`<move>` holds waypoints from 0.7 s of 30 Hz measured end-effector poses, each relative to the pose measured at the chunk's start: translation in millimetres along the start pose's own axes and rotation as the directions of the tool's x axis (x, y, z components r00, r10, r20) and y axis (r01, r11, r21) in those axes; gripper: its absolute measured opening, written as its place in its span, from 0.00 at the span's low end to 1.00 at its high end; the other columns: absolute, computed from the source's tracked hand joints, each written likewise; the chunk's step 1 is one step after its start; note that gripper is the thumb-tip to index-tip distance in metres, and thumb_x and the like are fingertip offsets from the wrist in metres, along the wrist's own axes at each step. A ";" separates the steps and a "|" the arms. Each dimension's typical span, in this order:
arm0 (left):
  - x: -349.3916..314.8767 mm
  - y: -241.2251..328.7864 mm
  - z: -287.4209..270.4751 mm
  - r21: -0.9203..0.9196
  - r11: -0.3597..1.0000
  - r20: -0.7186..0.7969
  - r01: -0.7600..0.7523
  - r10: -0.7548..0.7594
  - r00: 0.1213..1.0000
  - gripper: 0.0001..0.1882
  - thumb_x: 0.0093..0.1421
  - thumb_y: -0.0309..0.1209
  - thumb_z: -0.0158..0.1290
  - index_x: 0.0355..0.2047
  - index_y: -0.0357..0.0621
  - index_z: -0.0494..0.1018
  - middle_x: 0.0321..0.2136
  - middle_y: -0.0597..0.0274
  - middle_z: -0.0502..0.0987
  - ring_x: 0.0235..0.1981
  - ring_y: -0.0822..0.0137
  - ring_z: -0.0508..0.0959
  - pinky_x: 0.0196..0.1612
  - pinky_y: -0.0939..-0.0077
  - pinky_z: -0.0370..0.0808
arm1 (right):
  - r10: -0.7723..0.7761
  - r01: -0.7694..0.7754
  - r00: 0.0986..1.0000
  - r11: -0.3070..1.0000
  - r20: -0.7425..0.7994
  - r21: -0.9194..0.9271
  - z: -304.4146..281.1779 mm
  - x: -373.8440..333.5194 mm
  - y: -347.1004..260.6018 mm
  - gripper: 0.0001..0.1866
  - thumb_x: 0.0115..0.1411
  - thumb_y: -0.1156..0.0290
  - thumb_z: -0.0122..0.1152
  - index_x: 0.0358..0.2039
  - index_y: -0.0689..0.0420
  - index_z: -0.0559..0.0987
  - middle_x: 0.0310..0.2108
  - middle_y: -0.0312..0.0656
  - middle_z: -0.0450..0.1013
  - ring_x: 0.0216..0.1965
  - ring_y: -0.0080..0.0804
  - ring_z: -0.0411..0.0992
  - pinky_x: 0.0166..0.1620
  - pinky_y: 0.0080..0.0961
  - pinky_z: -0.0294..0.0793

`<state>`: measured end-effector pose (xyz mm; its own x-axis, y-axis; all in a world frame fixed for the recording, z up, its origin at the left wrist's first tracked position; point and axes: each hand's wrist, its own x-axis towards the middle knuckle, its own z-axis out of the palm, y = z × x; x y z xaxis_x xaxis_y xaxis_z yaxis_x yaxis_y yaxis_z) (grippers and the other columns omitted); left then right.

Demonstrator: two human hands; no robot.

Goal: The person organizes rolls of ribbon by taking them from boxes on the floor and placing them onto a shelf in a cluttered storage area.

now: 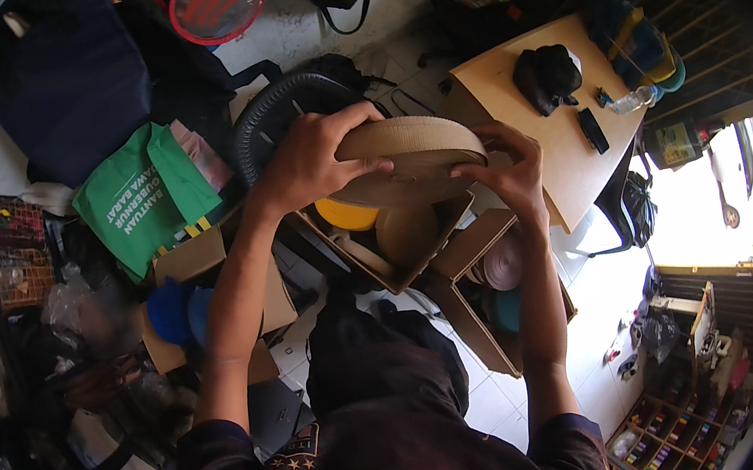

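Holding a big tan roll of webbing (409, 158) in the air above an open cardboard box (393, 242), I have my left hand (311, 160) clamped over its top left rim and my right hand (505, 172) cupped against its right edge, fingers spread along the side.

My grip is only on the rim, so I judge the roll could tilt and slide out toward the box, and the outer turns could loosen and spill if my fingers slacken. Dropped askew, it might knock the box flap or land on what lies inside.

Counting: one roll in my hands; in the box below it, one yellow roll (346, 214) and one tan roll (406, 233). A second open box (480, 311) to the right shows one pale roll (502, 262) and something teal I cannot make out. One wooden desk (564, 156) stands beyond, carrying one black pouch (547, 75). One green bag (142, 198) lies at left.
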<state>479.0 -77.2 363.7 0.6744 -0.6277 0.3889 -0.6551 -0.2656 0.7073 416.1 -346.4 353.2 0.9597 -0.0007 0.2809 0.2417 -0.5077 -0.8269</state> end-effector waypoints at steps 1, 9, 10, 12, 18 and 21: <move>2.7 17.0 -7.0 0.014 1.000 -0.028 0.015 -0.015 0.999 0.22 0.49 0.35 0.67 0.39 0.37 0.71 0.27 0.57 0.79 0.30 0.70 0.80 0.34 0.77 0.74 | -0.117 0.116 0.992 0.993 -0.042 -0.030 -5.7 0.7 -1.8 0.25 0.37 0.68 0.78 0.38 0.62 0.80 0.33 0.41 0.78 0.34 0.30 0.77 0.43 0.25 0.75; -12.3 128.9 -39.3 -0.248 0.961 -0.304 0.121 -0.196 0.932 0.22 0.50 0.35 0.66 0.41 0.34 0.73 0.31 0.62 0.78 0.33 0.76 0.76 0.39 0.81 0.72 | -0.074 0.346 0.896 0.733 -0.437 0.586 8.1 -12.2 -43.9 0.19 0.59 0.63 0.62 0.45 0.63 0.76 0.34 0.34 0.75 0.36 0.22 0.71 0.45 0.17 0.68; -18.8 138.6 -38.1 -0.228 0.965 -0.319 0.130 -0.200 0.927 0.22 0.50 0.35 0.66 0.41 0.34 0.73 0.31 0.62 0.78 0.33 0.76 0.76 0.39 0.81 0.72 | -0.082 0.351 0.900 0.716 -0.428 0.603 4.0 -14.8 -51.1 0.19 0.59 0.63 0.62 0.45 0.63 0.76 0.34 0.34 0.75 0.36 0.22 0.71 0.45 0.17 0.68; -32.3 156.9 -36.5 -0.151 0.988 -0.461 0.028 -0.096 0.882 0.23 0.52 0.38 0.65 0.42 0.33 0.74 0.32 0.62 0.79 0.34 0.75 0.78 0.41 0.80 0.74 | -0.014 0.201 0.964 0.691 -0.265 0.694 -6.9 -19.3 -67.6 0.18 0.57 0.65 0.64 0.44 0.64 0.76 0.34 0.35 0.75 0.35 0.20 0.71 0.43 0.16 0.68; -85.0 209.8 -37.3 -0.103 0.984 -0.556 0.146 -0.178 0.812 0.22 0.59 0.40 0.58 0.45 0.33 0.73 0.34 0.63 0.78 0.37 0.78 0.75 0.40 0.81 0.72 | -0.150 0.270 0.962 0.623 -0.226 0.734 -33.0 -34.3 -112.9 0.17 0.53 0.73 0.68 0.42 0.66 0.78 0.34 0.37 0.77 0.33 0.19 0.73 0.42 0.14 0.69; -104.3 236.2 -33.8 -0.091 0.992 -0.650 0.088 -0.126 0.750 0.21 0.59 0.38 0.58 0.46 0.34 0.73 0.33 0.64 0.78 0.34 0.78 0.76 0.37 0.84 0.72 | -0.190 0.283 0.959 0.580 -0.211 0.764 -30.9 -47.1 -146.8 0.16 0.53 0.73 0.68 0.41 0.67 0.79 0.33 0.38 0.77 0.32 0.19 0.73 0.41 0.14 0.70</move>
<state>265.4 -49.7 510.1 0.8093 0.0380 0.5862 -0.5599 -0.2522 0.7893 331.0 -298.4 476.4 0.8440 -0.0856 0.5295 0.5213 0.3635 -0.7721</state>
